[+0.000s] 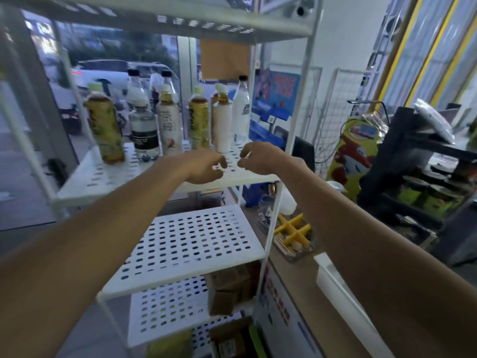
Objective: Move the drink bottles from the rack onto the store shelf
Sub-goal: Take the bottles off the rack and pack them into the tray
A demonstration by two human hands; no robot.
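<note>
Left hand [206, 167]: over the front edge of the white perforated metal shelf [103, 174]; fingers loosely curled, holding nothing.
Right hand [260, 160]: just beside the left one, at its 3 o'clock; fingers loosely bent, also holding nothing.
Nearest bottle: white-labelled amber tea bottle [222, 125], upright on that shelf at 12 o'clock of the left hand, just beyond the fingertips, not touched.
Milky white bottle with black cap [241, 109]: at 12 o'clock of the right hand, near the shelf's back corner.
Row toward 9 o'clock: yellow-labelled tea bottle [199, 120], pale-labelled tea bottle [168, 125], clear water bottle with dark band [143, 130], green-labelled tea bottle [104, 127].
Lower perforated white shelf [193, 244]: at 6 o'clock of the hands.
Yellow plastic divider [293, 231]: at 5 o'clock, outside the rack.
</note>
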